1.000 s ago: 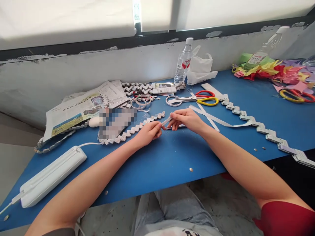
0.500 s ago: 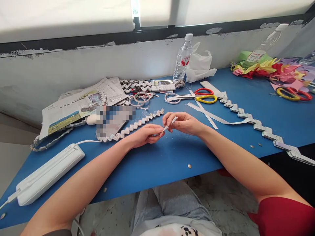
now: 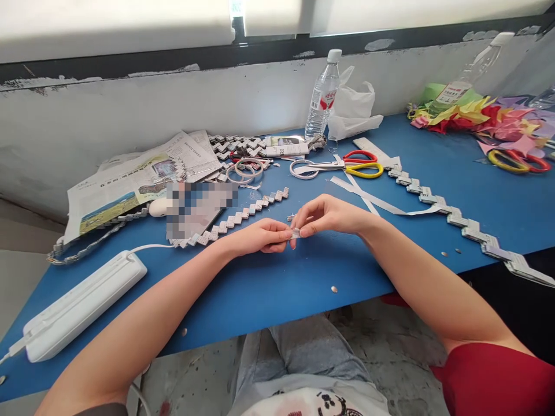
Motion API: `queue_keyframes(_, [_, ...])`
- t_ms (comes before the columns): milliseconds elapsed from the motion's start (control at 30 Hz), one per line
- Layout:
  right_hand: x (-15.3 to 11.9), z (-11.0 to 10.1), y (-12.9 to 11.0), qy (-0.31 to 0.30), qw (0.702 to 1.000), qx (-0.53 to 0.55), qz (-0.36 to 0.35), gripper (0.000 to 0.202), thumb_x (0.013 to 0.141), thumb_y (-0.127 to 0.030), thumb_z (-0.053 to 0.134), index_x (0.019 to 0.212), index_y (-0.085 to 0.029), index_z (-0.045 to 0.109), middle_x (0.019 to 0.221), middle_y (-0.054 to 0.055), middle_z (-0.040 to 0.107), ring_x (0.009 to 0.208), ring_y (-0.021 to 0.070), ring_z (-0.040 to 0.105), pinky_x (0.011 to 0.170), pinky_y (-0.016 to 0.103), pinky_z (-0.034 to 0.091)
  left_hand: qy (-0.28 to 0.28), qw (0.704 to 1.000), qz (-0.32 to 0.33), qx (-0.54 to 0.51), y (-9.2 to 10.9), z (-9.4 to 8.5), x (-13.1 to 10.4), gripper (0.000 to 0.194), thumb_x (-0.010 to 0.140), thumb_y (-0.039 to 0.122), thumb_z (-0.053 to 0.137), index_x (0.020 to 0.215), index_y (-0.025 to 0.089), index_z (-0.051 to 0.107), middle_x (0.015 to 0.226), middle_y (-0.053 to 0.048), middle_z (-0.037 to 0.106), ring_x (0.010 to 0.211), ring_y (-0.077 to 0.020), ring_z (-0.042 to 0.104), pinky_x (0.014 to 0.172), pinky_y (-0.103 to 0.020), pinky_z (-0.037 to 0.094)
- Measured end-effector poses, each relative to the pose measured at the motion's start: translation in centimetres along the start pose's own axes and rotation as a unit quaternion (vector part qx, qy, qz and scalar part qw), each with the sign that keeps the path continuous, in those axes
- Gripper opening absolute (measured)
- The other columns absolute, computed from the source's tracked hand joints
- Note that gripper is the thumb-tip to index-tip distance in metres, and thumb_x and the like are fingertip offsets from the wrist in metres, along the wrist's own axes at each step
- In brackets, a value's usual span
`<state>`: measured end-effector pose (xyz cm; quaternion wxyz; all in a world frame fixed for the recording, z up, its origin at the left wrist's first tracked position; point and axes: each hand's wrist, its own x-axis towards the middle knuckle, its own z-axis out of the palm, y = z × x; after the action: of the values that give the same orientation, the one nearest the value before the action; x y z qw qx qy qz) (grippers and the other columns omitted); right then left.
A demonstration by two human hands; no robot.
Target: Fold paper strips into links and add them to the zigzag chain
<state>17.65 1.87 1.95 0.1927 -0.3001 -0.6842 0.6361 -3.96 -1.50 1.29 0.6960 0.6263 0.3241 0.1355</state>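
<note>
My left hand (image 3: 269, 236) and my right hand (image 3: 321, 216) meet above the middle of the blue table. Between their fingertips is a small folded paper strip (image 3: 296, 233), mostly hidden, with both hands pinched on it. Left of the hands lies a zigzag chain of folded paper (image 3: 236, 219). A longer folded paper chain (image 3: 437, 206) runs down the right side of the table. Just beyond my right hand are loose white paper strips (image 3: 377, 199) and scissors (image 3: 347, 166) with one red and one yellow handle.
Folded newspaper (image 3: 125, 188) covers the back left, near rolls of tape (image 3: 245, 171). A white power strip (image 3: 87, 306) lies at the left. A water bottle (image 3: 323, 98) and plastic bag (image 3: 358, 110) stand at the back. Colourful paper (image 3: 485, 121) and more scissors (image 3: 518, 162) are far right.
The paper strip, which stuck up between my hands, now lies flatter and is mostly covered by fingers. My right fingers have come down and closer to my left fingertips.
</note>
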Motion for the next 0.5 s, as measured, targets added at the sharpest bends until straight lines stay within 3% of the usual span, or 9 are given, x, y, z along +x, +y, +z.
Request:
queue_keyframes(167, [-0.4, -0.1, -0.3, -0.017, 0.998, -0.049, 0.020, 0.017, 0.067, -0.031, 0.078, 0.077, -0.017, 0.076, 0.075, 0.003, 0.069, 0.067, 0.0157, 0.063, 0.065, 0.029, 0.054, 0.020, 1.000, -0.002, -0.007, -0.2, 0.3, 0.0, 0.042, 0.082, 0.054, 0.059, 0.081, 0.012, 0.066, 0.052, 0.004, 0.039, 0.048, -0.0077, 0.028, 0.045, -0.024, 0.019])
queue_keyframes(333, [-0.5, -0.1, -0.1, -0.011, 0.992, -0.122, -0.007, 0.011, 0.065, -0.024, 0.079, 0.074, -0.019, 0.077, 0.089, 0.003, 0.065, 0.080, 0.0162, 0.063, 0.070, 0.026, 0.053, 0.039, 0.999, 0.003, 0.005, -0.3, 0.9, 0.3, 0.050, 0.081, 0.062, 0.056, 0.078, 0.013, 0.066, 0.055, 0.005, 0.033, 0.051, -0.0082, 0.027, 0.045, -0.023, 0.019])
queue_keyframes(500, [-0.6, 0.2, 0.1, -0.018, 0.996, -0.087, -0.017, 0.013, 0.068, -0.024, 0.076, 0.078, -0.017, 0.072, 0.093, 0.004, 0.067, 0.077, 0.0171, 0.066, 0.070, 0.029, 0.054, 0.067, 0.993, 0.015, 0.092, -0.3, 1.2, 0.4, 0.048, 0.083, 0.059, 0.054, 0.082, 0.013, 0.068, 0.057, 0.003, 0.041, 0.052, -0.0087, 0.032, 0.048, -0.023, 0.025])
